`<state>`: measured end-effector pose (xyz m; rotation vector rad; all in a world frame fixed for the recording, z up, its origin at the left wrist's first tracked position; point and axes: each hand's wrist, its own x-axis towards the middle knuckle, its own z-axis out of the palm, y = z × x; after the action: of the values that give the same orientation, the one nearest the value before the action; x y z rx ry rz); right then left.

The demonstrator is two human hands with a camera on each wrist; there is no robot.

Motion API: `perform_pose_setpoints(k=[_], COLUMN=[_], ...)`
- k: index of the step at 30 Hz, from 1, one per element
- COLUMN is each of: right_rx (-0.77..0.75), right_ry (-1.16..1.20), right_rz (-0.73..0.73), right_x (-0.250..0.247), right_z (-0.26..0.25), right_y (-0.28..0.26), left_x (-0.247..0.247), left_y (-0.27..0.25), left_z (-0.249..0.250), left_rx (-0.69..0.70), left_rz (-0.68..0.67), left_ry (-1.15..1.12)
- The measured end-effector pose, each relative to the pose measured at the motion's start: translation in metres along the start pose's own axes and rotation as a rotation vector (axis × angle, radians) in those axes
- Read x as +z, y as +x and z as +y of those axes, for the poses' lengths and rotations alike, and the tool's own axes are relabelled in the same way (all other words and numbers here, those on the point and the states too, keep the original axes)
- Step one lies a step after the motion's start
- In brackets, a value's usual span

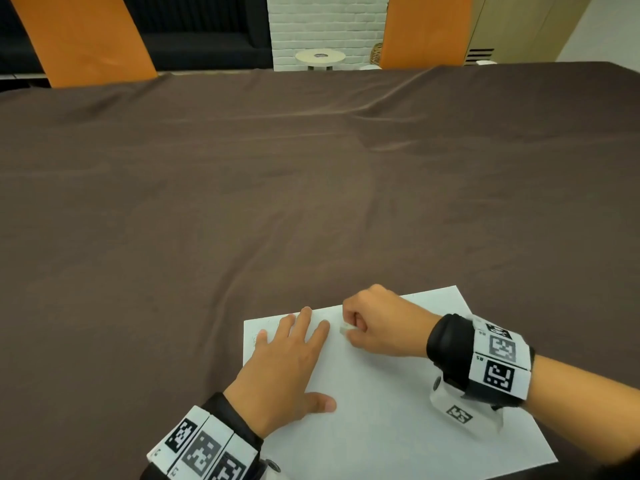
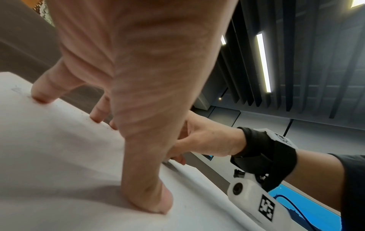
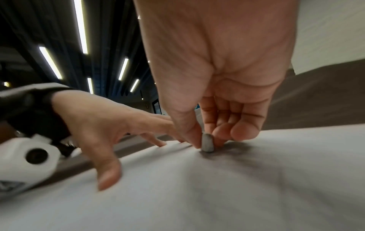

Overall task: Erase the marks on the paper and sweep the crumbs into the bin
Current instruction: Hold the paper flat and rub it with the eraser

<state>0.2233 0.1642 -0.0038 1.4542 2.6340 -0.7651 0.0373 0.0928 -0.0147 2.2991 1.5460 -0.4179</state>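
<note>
Erasing step, my read: rubbing phase, sweep not started. No bin in any view.

Paper (image 1: 398,393) lies flat on the brown tablecloth (image 1: 242,202), at the near edge of the table, slightly rotated. Faint marks (image 1: 254,339) at its far-left corner, too small to read.

Left hand (image 1: 284,362): fingers straight and spread, flat on the paper's left part, thumb out to the side. Left wrist view shows fingertips (image 2: 40,97) pressing near the far edge. It acts as a clamp.

Right hand (image 1: 377,323): curled, thumb and fingers pinching the eraser (image 3: 207,143) just right of the left fingertips. The eraser tip touches the sheet; its working end looks grey and rounded.

Handling notes, judgement only:
- Paper is thin, light and floppy, and the cloth underneath is soft and wrinkled, so it will likely buckle or slide under strokes. Keep the flat hand close to the rubbing spot; stroke away from it.
- Eraser is small and grippy. Hold it low, near the tip, so it doesn't flex or roll out.
- Dirty tip may smear; rotate to a clean face.
- Crumbs are tiny and cling to cloth. Keep them on the sheet.
</note>
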Motion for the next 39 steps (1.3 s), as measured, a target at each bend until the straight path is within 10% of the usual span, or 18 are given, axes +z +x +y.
perform_pose_setpoints(k=[39], right_rx=[0.078], right_ry=[-0.013], right_rz=[0.071], right_x=[-0.013], right_z=[0.025], right_y=[-0.002], left_x=[-0.002], left_y=[0.007], left_z=[0.003], left_rx=[-0.025], left_rz=[-0.022], left_ry=[0.010])
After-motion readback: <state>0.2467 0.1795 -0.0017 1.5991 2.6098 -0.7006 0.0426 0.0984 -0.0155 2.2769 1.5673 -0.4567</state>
